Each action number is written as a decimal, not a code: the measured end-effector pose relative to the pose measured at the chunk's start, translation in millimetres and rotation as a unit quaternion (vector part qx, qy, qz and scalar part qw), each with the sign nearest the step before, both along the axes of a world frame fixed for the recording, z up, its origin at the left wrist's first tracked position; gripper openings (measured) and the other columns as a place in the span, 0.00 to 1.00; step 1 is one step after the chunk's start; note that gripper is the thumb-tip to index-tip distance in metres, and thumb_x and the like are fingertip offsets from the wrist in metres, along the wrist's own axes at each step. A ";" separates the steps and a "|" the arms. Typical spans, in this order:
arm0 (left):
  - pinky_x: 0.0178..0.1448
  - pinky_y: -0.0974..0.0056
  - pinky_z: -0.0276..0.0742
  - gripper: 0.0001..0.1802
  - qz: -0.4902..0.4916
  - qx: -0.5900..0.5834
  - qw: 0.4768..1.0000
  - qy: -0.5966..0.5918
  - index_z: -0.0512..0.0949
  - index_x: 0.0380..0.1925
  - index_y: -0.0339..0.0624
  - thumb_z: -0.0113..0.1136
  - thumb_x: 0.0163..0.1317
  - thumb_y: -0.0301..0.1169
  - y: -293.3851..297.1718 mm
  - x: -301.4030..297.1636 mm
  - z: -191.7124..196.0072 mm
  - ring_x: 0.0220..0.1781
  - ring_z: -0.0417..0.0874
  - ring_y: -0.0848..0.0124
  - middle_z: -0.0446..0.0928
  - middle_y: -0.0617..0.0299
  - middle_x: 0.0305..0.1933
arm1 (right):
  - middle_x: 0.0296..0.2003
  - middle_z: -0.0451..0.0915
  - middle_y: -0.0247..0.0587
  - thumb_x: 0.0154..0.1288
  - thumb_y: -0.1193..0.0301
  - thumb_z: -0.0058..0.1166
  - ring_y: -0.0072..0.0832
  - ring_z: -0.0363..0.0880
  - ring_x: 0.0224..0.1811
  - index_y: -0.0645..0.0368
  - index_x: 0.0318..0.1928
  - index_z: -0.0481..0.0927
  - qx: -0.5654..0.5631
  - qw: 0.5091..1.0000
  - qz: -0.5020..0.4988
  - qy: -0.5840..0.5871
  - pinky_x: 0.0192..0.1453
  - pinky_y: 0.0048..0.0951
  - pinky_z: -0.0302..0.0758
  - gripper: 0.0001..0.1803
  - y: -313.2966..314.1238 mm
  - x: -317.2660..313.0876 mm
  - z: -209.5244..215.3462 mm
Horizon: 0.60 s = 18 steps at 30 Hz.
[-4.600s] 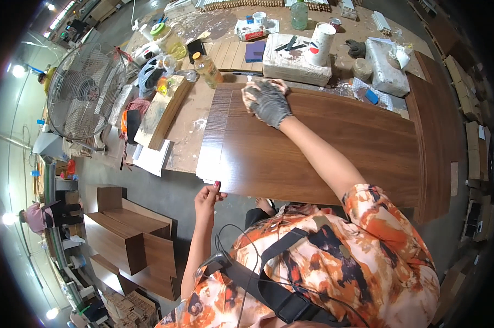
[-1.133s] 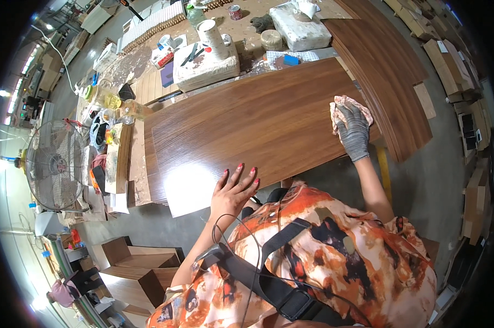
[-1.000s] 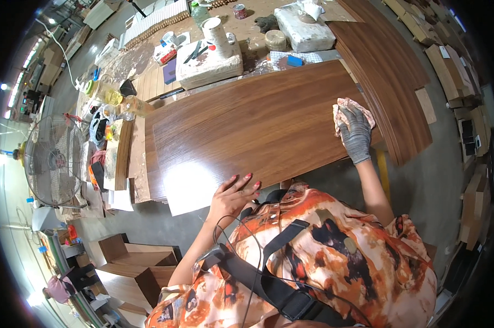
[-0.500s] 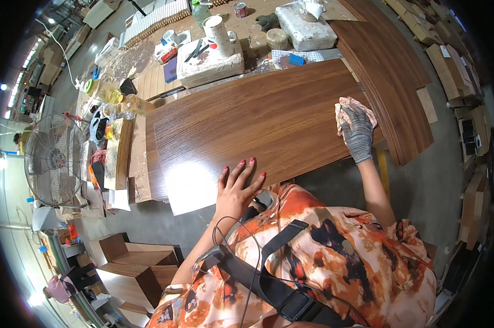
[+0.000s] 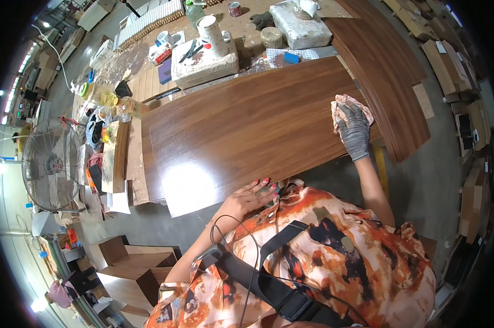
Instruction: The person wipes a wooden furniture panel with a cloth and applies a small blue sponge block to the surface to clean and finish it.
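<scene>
A dark brown wood-grain board (image 5: 247, 117) lies across the workbench in front of me, its near left part shining with glare. My right hand (image 5: 354, 134), in a grey glove, presses a crumpled pinkish patterned rag (image 5: 342, 101) onto the board's right end, fingers closed over the cloth. My bare left hand (image 5: 248, 200), with red nails, is at the board's near edge beside my shirt. Its fingers point right, extended and slightly apart, and nothing shows in them.
Curved brown boards (image 5: 386, 93) are stacked at the right. Behind the board stand a wrapped block (image 5: 203, 71) bearing a white cup (image 5: 210, 35), and another whitish block (image 5: 300, 27). Bottles (image 5: 129, 106) crowd the left side, near a standing fan (image 5: 51, 164). Cabinet parts (image 5: 132, 268) stand lower left.
My left hand has slid from the board's top surface to its near edge, turning its fingers rightward. The right hand and rag stay at the board's right end. The view has shifted slightly.
</scene>
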<state>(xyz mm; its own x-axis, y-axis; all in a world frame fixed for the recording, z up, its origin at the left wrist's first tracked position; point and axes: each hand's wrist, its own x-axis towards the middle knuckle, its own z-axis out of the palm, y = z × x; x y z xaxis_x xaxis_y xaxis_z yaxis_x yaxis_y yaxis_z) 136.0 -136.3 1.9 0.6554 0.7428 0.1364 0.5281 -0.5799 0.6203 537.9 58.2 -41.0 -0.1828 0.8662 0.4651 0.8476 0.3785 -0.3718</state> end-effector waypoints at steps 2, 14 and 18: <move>0.70 0.51 0.77 0.28 0.057 -0.083 0.994 -0.053 0.81 0.66 0.54 0.65 0.64 0.28 -7.6 -0.3 4.8 0.67 0.81 0.55 0.83 0.57 0.63 | 0.64 0.77 0.44 0.66 0.70 0.65 0.44 0.74 0.68 0.53 0.63 0.83 0.001 1.000 -0.004 -0.018 0.76 0.44 0.66 0.24 -8.3 0.3 2.0; 0.84 0.46 0.53 0.21 0.288 -0.016 0.951 -0.108 0.79 0.66 0.41 0.56 0.77 0.33 43.7 5.0 -5.8 0.79 0.70 0.53 0.72 0.49 0.76 | 0.63 0.77 0.42 0.67 0.55 0.53 0.41 0.71 0.70 0.46 0.59 0.82 -0.253 0.900 0.259 -0.242 0.70 0.56 0.64 0.23 -82.2 -196.3 104.4; 0.87 0.44 0.38 0.33 0.328 -0.016 0.936 0.130 0.62 0.79 0.42 0.39 0.82 0.48 43.0 6.6 -21.4 0.88 0.48 0.54 0.51 0.47 0.86 | 0.65 0.75 0.43 0.62 0.53 0.57 0.39 0.70 0.72 0.39 0.57 0.84 -0.263 0.879 0.370 -0.146 0.77 0.53 0.60 0.22 -77.9 -183.2 103.4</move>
<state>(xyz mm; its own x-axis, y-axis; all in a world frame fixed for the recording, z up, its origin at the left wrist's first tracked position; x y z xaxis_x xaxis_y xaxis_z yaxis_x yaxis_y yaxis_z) 142.5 -93.3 -19.5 0.0651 0.9979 0.0072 0.8995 -0.0618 0.4326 354.7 -19.8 62.4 -0.8321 0.5407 -0.1235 0.5293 0.7077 -0.4680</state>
